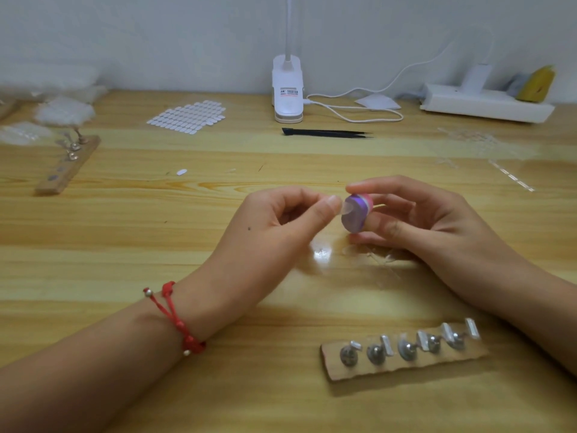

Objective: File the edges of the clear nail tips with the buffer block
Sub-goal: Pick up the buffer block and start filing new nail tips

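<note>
Since clear nail tip (346, 210) likely thin, light, springy, slick, pinch near base, leave edge free. Left hand (281, 220) pinches it thumb-to-forefinger above table (125, 245), edge against purple face of buffer block (356, 215). Right hand (421, 220) grips block, fingers curled round it. Block looks light, slightly soft; go gentle, else tip may flex or pop out.

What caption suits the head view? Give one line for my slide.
Left hand pinches a clear nail tip against a purple buffer block held in the right hand.
</note>
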Available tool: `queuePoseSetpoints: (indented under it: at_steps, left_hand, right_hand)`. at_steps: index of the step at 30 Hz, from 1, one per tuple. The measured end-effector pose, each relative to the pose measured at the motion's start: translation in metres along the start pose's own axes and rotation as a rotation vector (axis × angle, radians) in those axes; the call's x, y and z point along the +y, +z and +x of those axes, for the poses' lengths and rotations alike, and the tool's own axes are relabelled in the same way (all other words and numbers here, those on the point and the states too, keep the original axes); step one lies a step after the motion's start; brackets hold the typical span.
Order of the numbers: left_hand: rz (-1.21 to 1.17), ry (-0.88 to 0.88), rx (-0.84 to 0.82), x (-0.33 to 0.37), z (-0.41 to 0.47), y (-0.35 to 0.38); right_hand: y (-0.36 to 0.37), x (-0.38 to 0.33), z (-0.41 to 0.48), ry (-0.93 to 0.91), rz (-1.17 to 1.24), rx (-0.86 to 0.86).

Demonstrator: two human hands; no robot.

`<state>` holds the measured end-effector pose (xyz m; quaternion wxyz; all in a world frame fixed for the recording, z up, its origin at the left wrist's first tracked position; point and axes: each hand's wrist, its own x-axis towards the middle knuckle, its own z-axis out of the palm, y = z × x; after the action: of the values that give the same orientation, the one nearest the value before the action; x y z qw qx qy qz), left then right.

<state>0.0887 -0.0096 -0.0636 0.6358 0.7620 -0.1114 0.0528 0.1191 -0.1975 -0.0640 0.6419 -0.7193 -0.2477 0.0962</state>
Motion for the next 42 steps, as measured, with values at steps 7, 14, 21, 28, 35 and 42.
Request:
queuePoseSetpoints:
  at_steps: [7,14,21,28,35,42]
  left_hand:
    - [-0.011,-0.002,-0.005,0.0007,0.0002,0.0005]
    - [0.002,-0.004,0.002,0.0011,-0.0001,0.0014]
    - [0.014,0.005,-0.001,0.0016,0.0007,0.001]
    - [-0.004,-0.009,0.011,0.0017,0.0014,0.0002]
    - [-0.007,-0.007,-0.003,0.0022,0.0005,0.0016]
    - [-0.001,0.007,0.01,0.0043,0.0009,0.0022]
  right_hand:
    - [0.0002,0.0009,0.0002,-0.009,0.021,-0.001]
    - [0.0016,-0.0002,0.0007,-0.009,0.035,0.001]
    - [0.0023,-0.0015,0.0002,-0.006,0.047,0.002]
    - [0.0021,-0.0011,0.0004,-0.003,0.052,0.012]
    - [0.0031,0.0004,0.0009,-0.01,0.058,0.045]
    - [0.003,0.0004,0.0007,-0.011,0.072,0.054]
